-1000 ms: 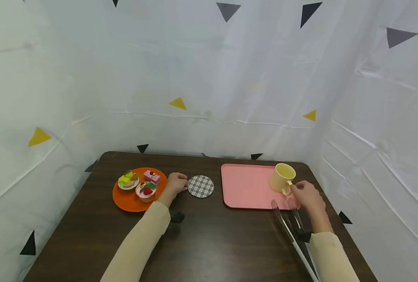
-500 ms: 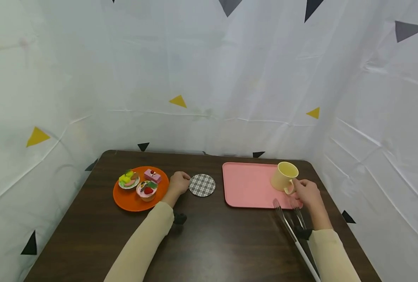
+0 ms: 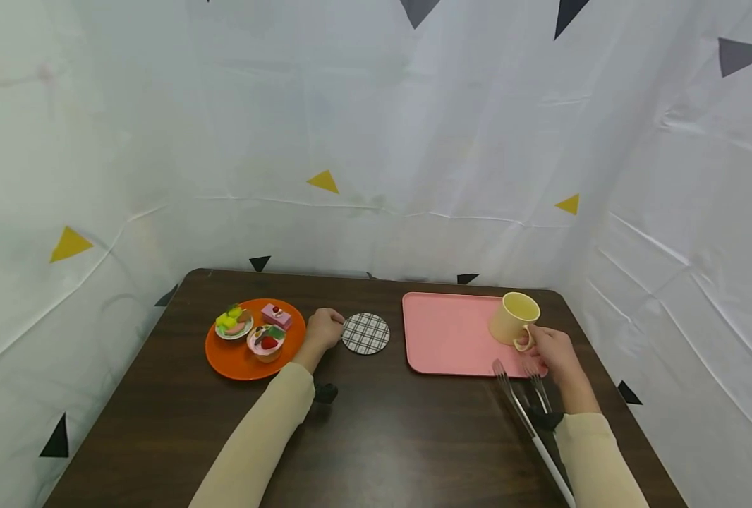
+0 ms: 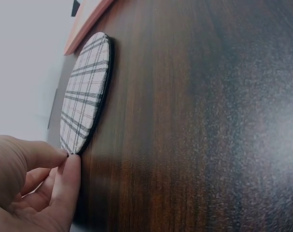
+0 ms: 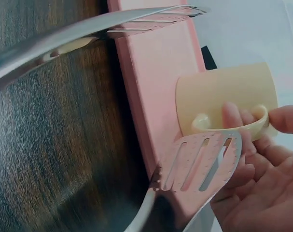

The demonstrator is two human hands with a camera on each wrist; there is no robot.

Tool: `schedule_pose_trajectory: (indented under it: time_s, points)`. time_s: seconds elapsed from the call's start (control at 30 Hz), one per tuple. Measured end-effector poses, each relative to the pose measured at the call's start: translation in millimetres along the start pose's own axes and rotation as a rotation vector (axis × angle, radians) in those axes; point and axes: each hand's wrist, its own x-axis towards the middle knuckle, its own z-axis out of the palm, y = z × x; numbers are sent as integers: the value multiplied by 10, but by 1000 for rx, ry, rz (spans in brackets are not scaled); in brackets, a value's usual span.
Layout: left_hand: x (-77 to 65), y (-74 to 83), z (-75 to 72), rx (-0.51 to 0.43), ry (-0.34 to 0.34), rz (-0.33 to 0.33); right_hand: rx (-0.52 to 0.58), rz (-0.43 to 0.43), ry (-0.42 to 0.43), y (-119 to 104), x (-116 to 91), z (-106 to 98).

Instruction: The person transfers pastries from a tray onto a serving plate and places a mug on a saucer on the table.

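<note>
In the head view my left hand [image 3: 324,329] reaches between an orange plate [image 3: 228,367] and a round checked coaster [image 3: 366,334]. Thumb and forefinger pinch the coaster's near edge [image 4: 86,92] in the left wrist view; the coaster lies on the dark table. On the right, a yellow mug [image 3: 511,319] stands upright on a pink tray [image 3: 446,335]. My right hand [image 3: 554,351] grips its handle, with the thumb [image 5: 285,118] on top and fingertips through the loop. Part of that hand is hidden behind a slotted utensil head [image 5: 199,164] in the right wrist view.
Two long metal fork-like arms [image 3: 525,420], perhaps tongs, lie by my right forearm, tips over the tray's front edge. The orange plate carries a cupcake [image 3: 266,342], a pink cake slice [image 3: 276,316] and a small dish of toy food [image 3: 233,324]. White curtains surround the table [image 3: 376,423].
My right fingers have closed further round the mug's handle. My left hand stays at the coaster's edge. The head view has shifted slightly; plate, coaster, tray and mug keep their places.
</note>
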Motion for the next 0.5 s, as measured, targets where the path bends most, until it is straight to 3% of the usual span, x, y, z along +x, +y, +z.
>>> schedule_pose_trajectory:
  time_s: [0.23, 0.5]
  points:
    - [42, -17, 2, 11, -4, -12, 3, -27, -42, -39, -20, 23]
    - [10, 13, 6, 54, 13, 14, 7, -10, -15, -43, -15, 52]
